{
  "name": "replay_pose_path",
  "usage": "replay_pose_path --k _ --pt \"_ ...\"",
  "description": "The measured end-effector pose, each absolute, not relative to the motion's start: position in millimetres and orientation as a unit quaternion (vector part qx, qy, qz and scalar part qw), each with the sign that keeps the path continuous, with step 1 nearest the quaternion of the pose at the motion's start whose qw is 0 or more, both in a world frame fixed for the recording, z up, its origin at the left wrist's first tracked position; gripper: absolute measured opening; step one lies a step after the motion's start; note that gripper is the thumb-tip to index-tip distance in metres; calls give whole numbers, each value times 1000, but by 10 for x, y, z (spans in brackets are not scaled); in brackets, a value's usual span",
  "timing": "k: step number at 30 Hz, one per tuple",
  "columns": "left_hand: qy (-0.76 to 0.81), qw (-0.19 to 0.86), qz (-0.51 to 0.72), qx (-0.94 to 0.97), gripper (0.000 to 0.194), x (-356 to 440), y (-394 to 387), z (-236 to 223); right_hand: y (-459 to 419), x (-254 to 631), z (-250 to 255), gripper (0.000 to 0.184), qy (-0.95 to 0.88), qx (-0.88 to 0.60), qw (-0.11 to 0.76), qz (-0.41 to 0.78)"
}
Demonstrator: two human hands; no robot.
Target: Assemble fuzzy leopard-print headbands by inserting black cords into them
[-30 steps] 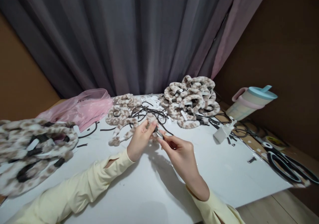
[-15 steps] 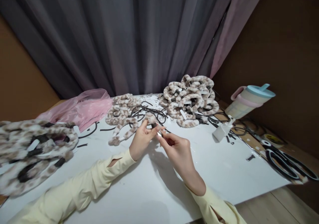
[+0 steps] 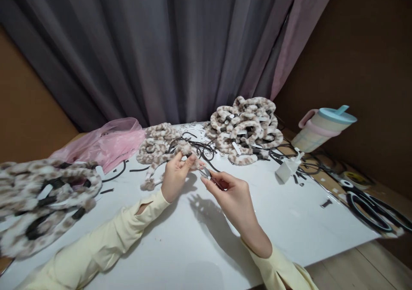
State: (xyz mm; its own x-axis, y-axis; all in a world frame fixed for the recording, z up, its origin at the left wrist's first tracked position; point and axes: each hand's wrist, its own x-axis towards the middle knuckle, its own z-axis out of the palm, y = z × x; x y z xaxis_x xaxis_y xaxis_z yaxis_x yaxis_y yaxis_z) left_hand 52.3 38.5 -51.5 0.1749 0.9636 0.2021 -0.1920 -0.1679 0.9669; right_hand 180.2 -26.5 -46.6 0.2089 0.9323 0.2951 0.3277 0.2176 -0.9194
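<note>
My left hand [image 3: 175, 176] pinches a spotted furry strip [image 3: 183, 147], white with brown patches, whose end sticks up above the fingers. My right hand [image 3: 236, 195] is closed round a small silver-tipped tool [image 3: 205, 172], its grip mostly hidden in the palm. The tool's tip is close to my left fingertips; whether it touches the furry strip I cannot tell. Just behind the left hand lie more furry loops [image 3: 151, 150] and a tangle of black cords [image 3: 204, 146].
Furry loops with white tags are piled at the back right [image 3: 247, 129] and at the left [image 3: 48, 204]. A pink plastic bag [image 3: 106, 139], a white bottle [image 3: 288, 169], a lidded cup [image 3: 317, 131] and large scissors [image 3: 370, 208] stand or lie around the white tabletop [image 3: 154, 251].
My hands have moved a little apart. The left hand has shifted left with the furry strip; the silver tool tip now shows more clearly between the hands.
</note>
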Motion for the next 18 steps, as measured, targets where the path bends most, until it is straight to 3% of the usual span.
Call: replay_pose_path --k 6,18 --pt "343 624 504 489 31 527 356 -381 -270 1881 -453 28 -567 -558 541 273" --pt "355 636 490 479 30 528 325 -393 -255 1871 -461 25 -608 -534 531 251"
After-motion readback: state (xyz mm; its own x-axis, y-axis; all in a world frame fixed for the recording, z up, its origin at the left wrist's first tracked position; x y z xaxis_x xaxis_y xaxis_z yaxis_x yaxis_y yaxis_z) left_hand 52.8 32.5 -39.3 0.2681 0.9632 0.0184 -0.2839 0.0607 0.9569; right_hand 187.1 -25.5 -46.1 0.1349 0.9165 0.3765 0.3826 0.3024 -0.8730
